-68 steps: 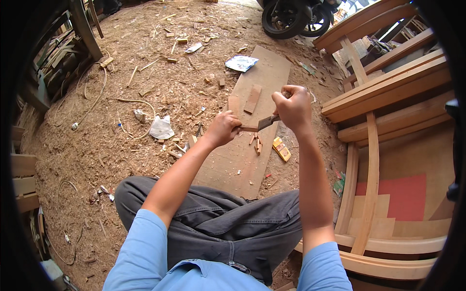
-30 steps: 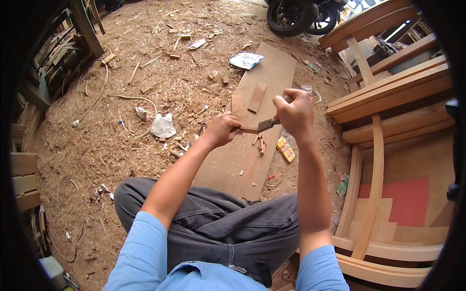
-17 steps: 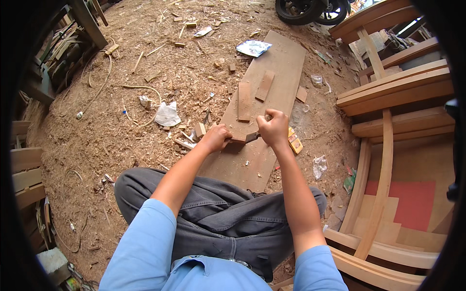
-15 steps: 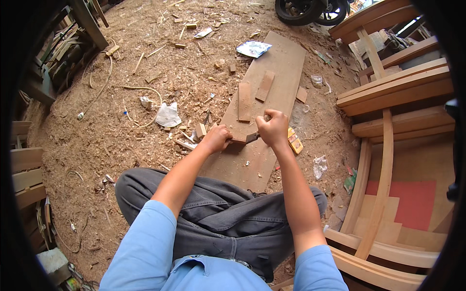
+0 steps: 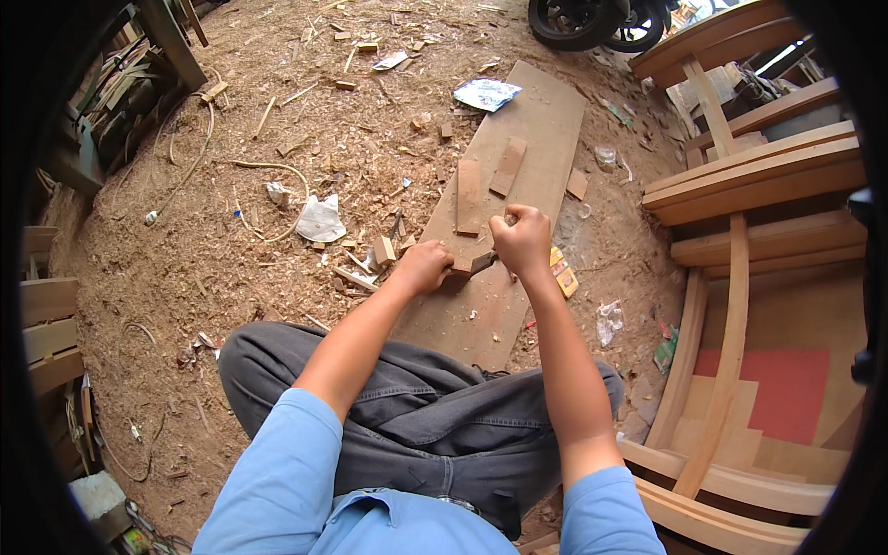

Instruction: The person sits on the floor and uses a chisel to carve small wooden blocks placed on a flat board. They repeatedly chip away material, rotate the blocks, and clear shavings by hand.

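Down on the sawdust floor [image 5: 231, 277], the packaging shows first: a pale blue-and-white printed wrapper [image 5: 487, 93] lies flat at the far end of the long board [image 5: 541, 129], a crumpled white bag [image 5: 321, 220] sits left of the board among wood scraps, a small yellow-orange box [image 5: 562, 274] lies just right of the right hand, and a clear crumpled plastic wrapper [image 5: 609, 319] rests further right near a green packet [image 5: 665, 354] by the furniture frame [image 5: 731, 305].

Counted: one long board, two short wooden blocks on it, a larger block [image 5: 468, 196] and a narrower slat [image 5: 508, 166] side by side, plus one small offcut [image 5: 577, 183] at the board's right edge. Two tyres [image 5: 592, 18] show at the top.

The left hand [image 5: 423, 266] is curled closed, pressing down on a small light-brown wood piece [image 5: 460, 265] that rests on the board, just below the larger block. The right hand [image 5: 524, 239] is a tight fist wrapped around the handle of a chisel [image 5: 483, 263], whose dark blade slants down-left and meets the wood piece beside the left fingers. The wood piece is mostly hidden by the hand; only a short pale edge shows. Both forearms reach out over crossed legs in grey trousers [image 5: 435, 416].
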